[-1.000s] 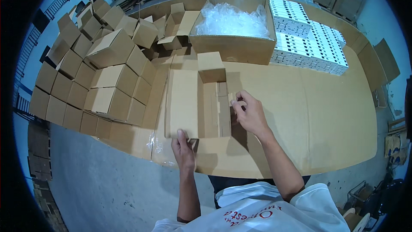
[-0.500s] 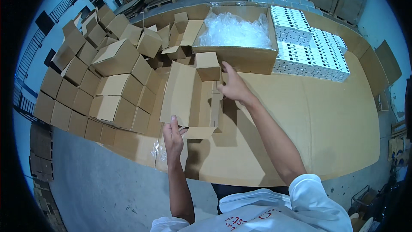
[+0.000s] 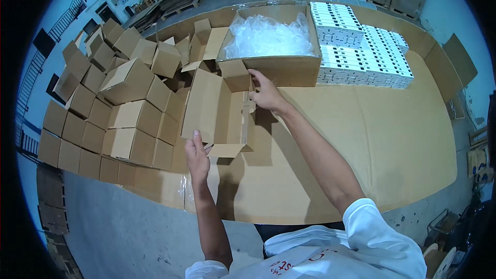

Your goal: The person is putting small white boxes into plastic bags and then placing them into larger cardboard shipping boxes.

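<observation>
Between my hands is an open brown cardboard box (image 3: pixel 223 111), its flaps spread and its inside facing up. My left hand (image 3: pixel 198 159) grips the box's lower left side, thumb on top of the long left flap and fingers underneath. At the far right corner, my right hand (image 3: pixel 267 92) is closed on the box's edge by the small end flap; some of its fingertips are hidden behind the cardboard. The box casts a shadow on the cardboard-covered table (image 3: pixel 320 139).
Stacked brown boxes (image 3: pixel 124 113) fill the left side, several with raised flaps. Behind my box stands a large carton (image 3: pixel 279 70) of clear plastic bags (image 3: pixel 271 36). White patterned packages (image 3: pixel 356 62) are piled at the back right. A cardboard wall (image 3: pixel 439 67) rims the table.
Both hands and the box have shifted slightly left in the picture, along with the surroundings, as the view turned. The grip on the box looks the same.
</observation>
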`<state>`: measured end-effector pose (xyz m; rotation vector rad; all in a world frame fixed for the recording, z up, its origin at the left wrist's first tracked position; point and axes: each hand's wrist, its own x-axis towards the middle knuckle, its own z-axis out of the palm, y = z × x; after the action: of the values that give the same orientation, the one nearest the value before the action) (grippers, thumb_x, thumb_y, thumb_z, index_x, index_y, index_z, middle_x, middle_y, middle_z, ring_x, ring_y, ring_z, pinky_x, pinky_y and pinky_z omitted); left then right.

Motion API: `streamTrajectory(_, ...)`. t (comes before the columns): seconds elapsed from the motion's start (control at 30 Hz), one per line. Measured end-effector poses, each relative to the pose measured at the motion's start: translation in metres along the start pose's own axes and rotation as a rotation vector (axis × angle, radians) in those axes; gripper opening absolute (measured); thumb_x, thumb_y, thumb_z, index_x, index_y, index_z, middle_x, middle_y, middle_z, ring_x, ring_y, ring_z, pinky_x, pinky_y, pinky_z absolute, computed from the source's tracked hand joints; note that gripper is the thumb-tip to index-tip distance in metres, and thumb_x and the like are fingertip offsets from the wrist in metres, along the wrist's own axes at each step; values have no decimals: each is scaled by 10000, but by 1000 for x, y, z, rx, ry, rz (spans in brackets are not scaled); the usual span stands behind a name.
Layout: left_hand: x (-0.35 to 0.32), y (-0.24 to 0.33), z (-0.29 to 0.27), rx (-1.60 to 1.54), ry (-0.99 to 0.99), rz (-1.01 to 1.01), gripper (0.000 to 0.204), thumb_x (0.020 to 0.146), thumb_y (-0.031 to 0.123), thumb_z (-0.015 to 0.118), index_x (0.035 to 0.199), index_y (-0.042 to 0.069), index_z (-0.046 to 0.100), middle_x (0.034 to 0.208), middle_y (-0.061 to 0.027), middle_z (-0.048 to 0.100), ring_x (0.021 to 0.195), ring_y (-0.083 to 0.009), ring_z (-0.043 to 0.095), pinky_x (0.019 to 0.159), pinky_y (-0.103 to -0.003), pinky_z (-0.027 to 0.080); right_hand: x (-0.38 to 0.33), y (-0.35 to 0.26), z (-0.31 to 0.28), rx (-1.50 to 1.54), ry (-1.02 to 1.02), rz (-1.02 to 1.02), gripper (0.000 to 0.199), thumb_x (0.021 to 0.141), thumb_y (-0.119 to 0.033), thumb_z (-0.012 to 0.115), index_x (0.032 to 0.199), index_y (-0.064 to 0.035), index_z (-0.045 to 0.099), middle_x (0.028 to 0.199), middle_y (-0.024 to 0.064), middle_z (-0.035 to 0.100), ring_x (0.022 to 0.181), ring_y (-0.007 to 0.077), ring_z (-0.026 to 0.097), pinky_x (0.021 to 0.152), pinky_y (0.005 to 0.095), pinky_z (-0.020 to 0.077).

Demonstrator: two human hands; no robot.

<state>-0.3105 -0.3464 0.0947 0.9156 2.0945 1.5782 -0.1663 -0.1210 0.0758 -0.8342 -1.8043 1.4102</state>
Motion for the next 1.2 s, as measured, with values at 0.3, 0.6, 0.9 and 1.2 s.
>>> streamTrajectory(0.3,17,-9,32,-12,38,-13,490,1031,485,471,875,23,527,787,-37,463,757,-144,457,706,-341,446,-19,0,-19,-137,255,34,631,837,-169,663,1398,1,427,1328,282,530,1256,411,509,1061,449,421)
streamTrajectory(0.6,4,2,75,54,146,112,629,1028,536,422,1325,-11,511,1262,-181,555,1147,-237,522,1001,-368,413,-70,-3,-71,-100,108,-43,568,922,-308,594,1339,58,473,1311,297,552,1238,423,527,1060,455,413)
streamTrajectory(0.9,-118,-25,96,-304,253,-42,607,1047,494,379,1403,4,410,1309,-188,504,1180,-294,528,1039,-389,422,-239,23,-218,-473,-84,-181,505,937,-261,587,1365,-17,473,1345,235,514,1273,391,478,1074,460,393)
streamTrajectory(1.2,-248,98,293,513,-680,707,383,863,183,670,1195,13,580,1292,-183,536,1272,-390,465,1090,-526,345,-323,60,-399,-962,31,-353,312,846,-187,619,1131,-66,580,1291,155,528,1217,323,483,1049,484,364)
